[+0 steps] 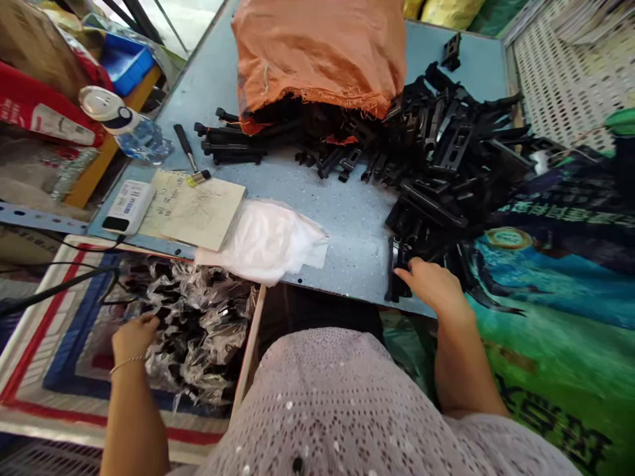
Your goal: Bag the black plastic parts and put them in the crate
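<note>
My left hand (133, 340), with a bracelet at the wrist, is over the crate at the lower left. Its fingers are curled together against the black parts in clear plastic bags (213, 330); what they hold, if anything, is hidden. At the table's front edge, my right hand (436, 287) has its thumb and fingers on a black plastic part (394, 268) at the near end of a large pile of black plastic parts (451, 145). Between my hands, a stack of clear plastic bags (278, 238) lies flat, partly over the table edge.
An orange woven sack (317, 53) spills black parts onto the blue table (342, 211). Cardboard sheets (203, 208), a white device (129, 206), a brush (191, 158) and a water bottle (126, 125) lie left. Green sacks (560, 357) stand right; the crate (54, 330) has white walls.
</note>
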Tool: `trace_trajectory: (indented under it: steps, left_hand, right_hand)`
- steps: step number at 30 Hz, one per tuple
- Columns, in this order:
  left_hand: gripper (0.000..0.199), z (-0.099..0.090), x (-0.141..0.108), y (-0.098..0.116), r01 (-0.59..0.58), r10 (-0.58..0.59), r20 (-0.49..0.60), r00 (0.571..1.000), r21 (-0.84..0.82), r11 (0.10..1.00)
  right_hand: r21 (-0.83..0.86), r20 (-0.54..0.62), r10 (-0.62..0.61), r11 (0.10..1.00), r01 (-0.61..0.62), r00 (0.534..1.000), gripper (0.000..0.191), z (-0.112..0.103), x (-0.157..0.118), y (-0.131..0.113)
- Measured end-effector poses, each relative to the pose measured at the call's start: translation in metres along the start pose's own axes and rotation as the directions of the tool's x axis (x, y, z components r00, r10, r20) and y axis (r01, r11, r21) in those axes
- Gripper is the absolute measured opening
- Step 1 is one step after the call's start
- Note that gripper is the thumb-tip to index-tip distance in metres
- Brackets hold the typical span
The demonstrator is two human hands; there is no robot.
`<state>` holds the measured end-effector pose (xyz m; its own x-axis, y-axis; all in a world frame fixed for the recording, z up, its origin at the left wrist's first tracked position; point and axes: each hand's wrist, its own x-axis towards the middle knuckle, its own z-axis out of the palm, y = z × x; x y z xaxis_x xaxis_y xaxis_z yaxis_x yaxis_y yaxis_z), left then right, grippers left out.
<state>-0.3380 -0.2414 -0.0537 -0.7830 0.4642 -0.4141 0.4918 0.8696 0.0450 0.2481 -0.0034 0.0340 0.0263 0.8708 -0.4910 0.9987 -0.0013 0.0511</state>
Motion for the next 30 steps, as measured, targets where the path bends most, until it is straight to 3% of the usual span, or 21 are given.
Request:
trace_trajectory:
  steps: [3,5,7,9,11,13,15,17,20,22,24,25,27,29,30]
  left_hand:
    - [0.013,0.022,0.024,0.007,-0.023,0.023,-0.015,1.0,0.03,0.999]
    - [0.013,0.025,0.026,0.025,-0.063,0.063,-0.003,0.998,-0.005,0.998]
    - [0.02,0.021,0.014,0.054,-0.153,0.153,-0.017,0.988,-0.055,0.987]
    - [0.031,0.018,-0.01,0.095,-0.339,0.328,-0.093,0.94,-0.144,0.93]
    - [0.035,0.019,-0.04,0.149,-0.589,0.531,-0.266,0.804,-0.246,0.769]
    - [0.029,0.028,-0.063,0.205,-0.733,0.62,-0.394,0.678,-0.295,0.613]
    - [0.016,0.038,-0.072,0.249,-0.756,0.624,-0.43,0.652,-0.299,0.583]
    - [0.008,0.044,-0.065,0.272,-0.725,0.587,-0.427,0.688,-0.361,0.587]
    - [0.013,0.039,-0.042,0.274,-0.611,0.499,-0.367,0.785,-0.588,0.529]
    - [0.02,0.032,-0.031,0.265,-0.491,0.467,-0.273,0.841,-0.747,0.449]
    - [0.022,0.025,-0.029,0.257,-0.403,0.467,-0.214,0.858,-0.843,0.355]
    - [0.021,0.022,-0.029,0.254,-0.399,0.472,-0.224,0.853,-0.862,0.313]
    - [0.013,0.017,-0.033,0.247,-0.485,0.504,-0.298,0.81,-0.824,0.293]
    - [0.006,0.012,-0.036,0.24,-0.635,0.566,-0.368,0.738,-0.664,0.395]
    - [0.017,0.01,-0.035,0.236,-0.694,0.6,-0.38,0.704,-0.548,0.467]
  right_hand:
    - [-0.053,0.053,0.042,0.998,-0.039,0.998,0.052,0.021,0.007,0.021]
    - [-0.003,0.059,0.021,1.0,-0.021,0.998,0.052,0.035,0.009,0.031]
    - [0.119,0.059,-0.026,0.993,0.019,0.998,0.044,0.043,0.011,0.038]
    - [0.362,0.033,-0.11,0.928,0.091,0.993,0.041,0.044,0.012,0.035]
    - [0.647,-0.011,-0.21,0.744,0.167,0.978,0.044,0.039,0.013,0.018]
    - [0.844,-0.042,-0.303,0.5,0.196,0.952,0.049,0.031,0.017,-0.015]
    - [0.939,-0.032,-0.399,0.303,0.165,0.916,0.052,0.024,0.025,-0.056]
    - [0.981,-0.002,-0.478,0.168,0.093,0.879,0.052,0.02,0.035,-0.096]
    - [0.999,0.037,-0.576,0.007,-0.04,0.816,0.042,0.016,0.052,-0.149]
    - [0.985,0.071,-0.67,-0.07,-0.159,0.739,0.036,0.016,0.062,-0.182]
    - [0.961,0.103,-0.752,-0.094,-0.261,0.652,0.033,0.017,0.07,-0.214]
    - [0.953,0.118,-0.777,-0.086,-0.289,0.619,0.032,0.019,0.073,-0.228]
    - [0.959,0.149,-0.785,-0.035,-0.282,0.602,0.026,0.024,0.078,-0.251]
    - [0.983,0.148,-0.749,0.039,-0.18,0.645,0.022,0.029,0.081,-0.26]
    - [0.994,0.109,-0.714,0.071,-0.083,0.692,0.022,0.031,0.081,-0.26]
